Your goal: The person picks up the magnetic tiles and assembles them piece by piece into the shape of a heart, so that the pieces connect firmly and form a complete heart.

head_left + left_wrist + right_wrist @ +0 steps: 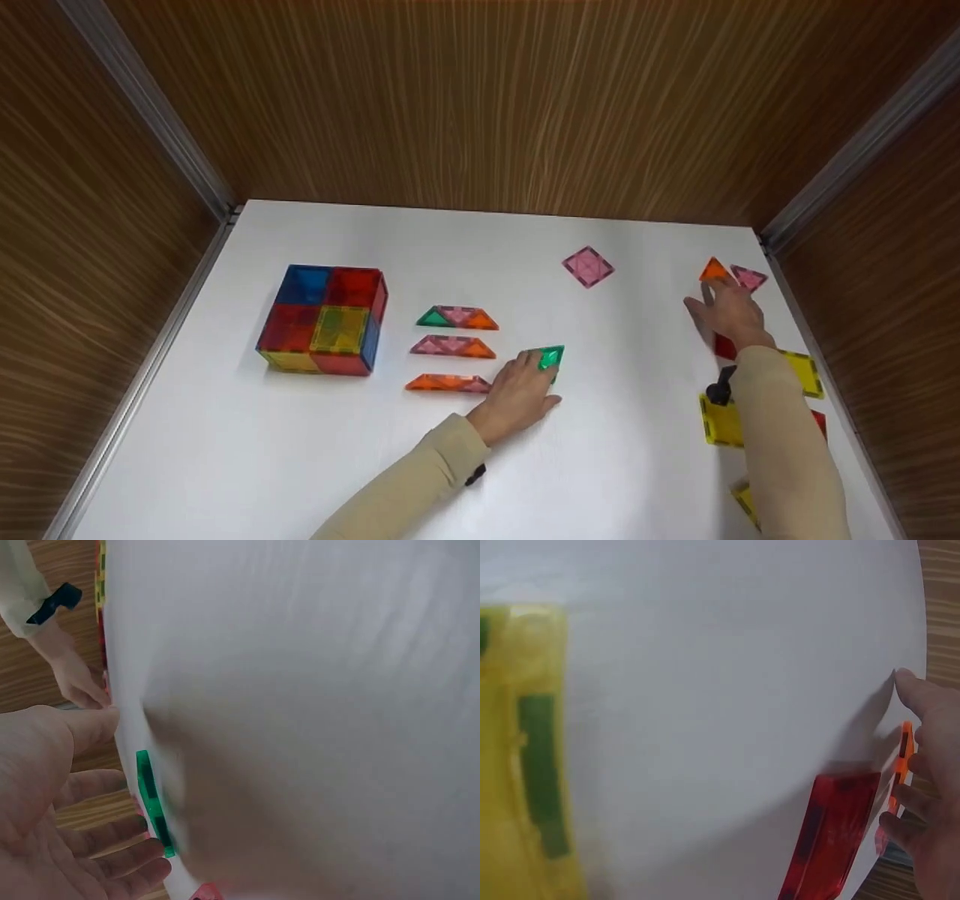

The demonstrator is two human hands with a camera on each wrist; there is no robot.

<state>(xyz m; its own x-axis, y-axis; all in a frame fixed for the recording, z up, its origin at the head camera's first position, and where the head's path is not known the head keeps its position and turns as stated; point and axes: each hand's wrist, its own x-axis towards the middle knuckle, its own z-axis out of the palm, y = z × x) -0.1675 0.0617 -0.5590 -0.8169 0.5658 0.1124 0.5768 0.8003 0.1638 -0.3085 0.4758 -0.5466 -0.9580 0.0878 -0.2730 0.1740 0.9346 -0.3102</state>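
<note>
In the head view the right hand (731, 311) reaches to the far right of the desk (615, 465), and the orange triangle (713, 269) lies straight ahead of its fingers, base toward them and tip pointing away; it shows no clear long axis. The pink triangle (749, 278) sits just beside it on the right, one corner toward the person. The left hand (517, 391) is well apart from that pair, so the right is plainly the nearer; the left fingers lie partly over the green tile (553, 358), which shows past their tips, to the right of three tile strips (450, 346). In the left wrist view the green tile appears at a steep slant, its long side running across the line of the left fingers; those fingers are loosely spread, the thumb is well off the tile, and two fingertips seem to meet its near edge without closing round it. In the right wrist view the right fingers are relaxed and released, thumb apart, with the orange triangle just by their tips; whether they touch it I cannot tell. The red tile (832, 836) lies near, toward the wrist side, and the yellow tile (536, 757) is farther back.
</note>
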